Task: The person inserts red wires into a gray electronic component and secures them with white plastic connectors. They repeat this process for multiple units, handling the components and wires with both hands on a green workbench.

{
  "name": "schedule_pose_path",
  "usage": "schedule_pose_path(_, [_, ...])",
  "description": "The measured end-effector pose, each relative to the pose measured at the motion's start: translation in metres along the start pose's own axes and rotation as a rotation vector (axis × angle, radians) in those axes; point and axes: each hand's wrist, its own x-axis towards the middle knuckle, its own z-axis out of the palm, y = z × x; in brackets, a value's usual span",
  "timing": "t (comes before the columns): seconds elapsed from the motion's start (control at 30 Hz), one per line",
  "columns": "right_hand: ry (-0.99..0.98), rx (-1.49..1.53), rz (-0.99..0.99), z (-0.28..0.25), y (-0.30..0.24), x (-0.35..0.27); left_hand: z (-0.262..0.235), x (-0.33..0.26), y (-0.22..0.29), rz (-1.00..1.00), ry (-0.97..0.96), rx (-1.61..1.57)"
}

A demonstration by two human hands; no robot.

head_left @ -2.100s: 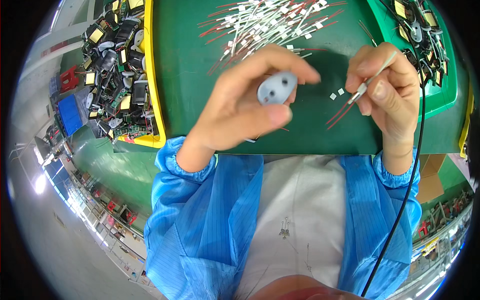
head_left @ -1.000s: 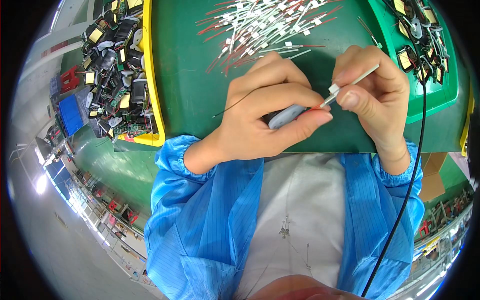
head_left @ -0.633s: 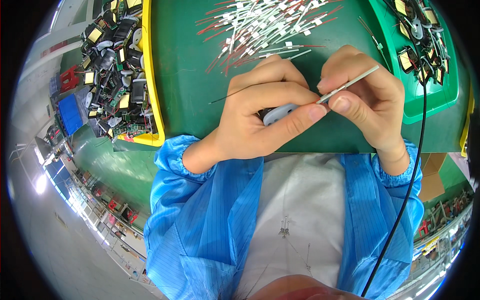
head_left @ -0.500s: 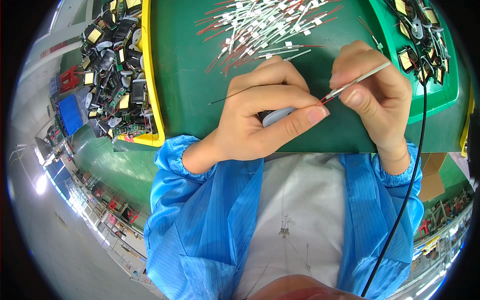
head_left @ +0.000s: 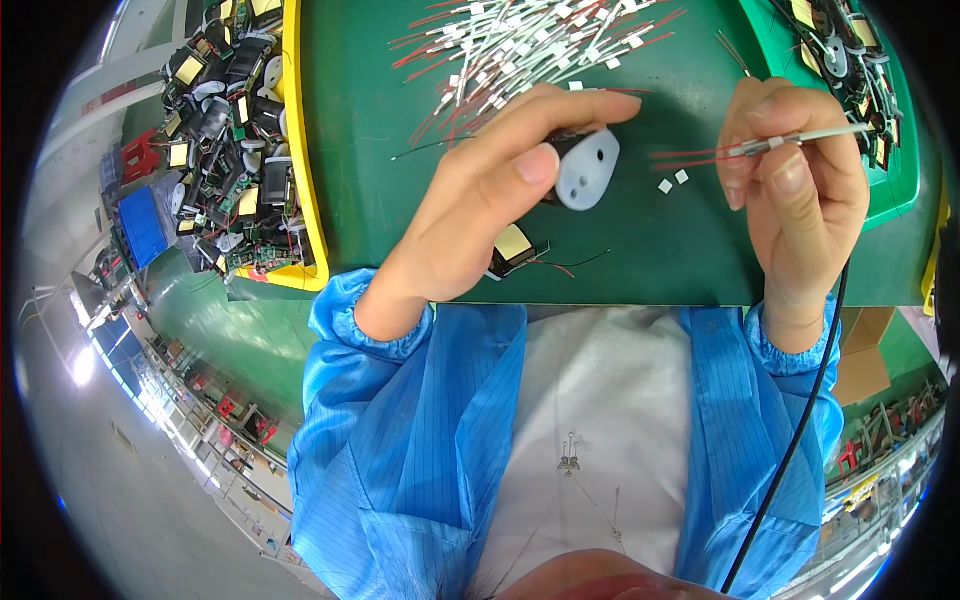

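Observation:
My left hand (head_left: pixel 480 190) is closed around a small black device with a pale grey rounded cap (head_left: pixel 588 172). The cap faces right and has small holes; most of the black body is hidden by my fingers. Beneath that hand, a black part with a yellow pad (head_left: pixel 513 244) and thin red and black wires shows on the green mat. Farther right, my right hand (head_left: pixel 800 180) pinches a white stick-like piece with red leads (head_left: pixel 765 146). Its red leads point left and are blurred. Two small white squares (head_left: pixel 673 182) lie on the mat between my hands.
A heap of white pieces with red leads (head_left: pixel 530 50) covers the far middle of the green mat (head_left: pixel 370 130). At left stands a yellow bin (head_left: pixel 318 250) full of black devices; at right, a green tray (head_left: pixel 890 200) holds more. A black cable (head_left: pixel 790 460) hangs at right.
My hands have moved apart, the right one going right with the white piece and red leads. The device in my left hand now shows its cap. Two white squares and the yellow-padded part have come into view.

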Motion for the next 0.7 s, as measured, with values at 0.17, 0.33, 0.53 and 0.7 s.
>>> schedule_pose_path(0.17, [-0.054,0.056,-0.04,-0.001,-0.001,0.004,0.005,-0.001,0.006,0.03,0.075,-0.033])
schedule_pose_path(0.33, [-0.015,0.047,0.032,-0.002,-0.003,-0.001,0.005,-0.002,0.002,0.018,0.104,-0.154])
schedule_pose_path(0.53, [0.004,0.15,0.045,0.01,0.001,0.002,0.008,-0.001,0.002,-0.023,0.107,-0.253])
schedule_pose_path(0.7, [-0.079,0.146,0.127,0.008,-0.008,0.003,-0.005,-0.002,-0.004,0.012,-0.003,-0.367])
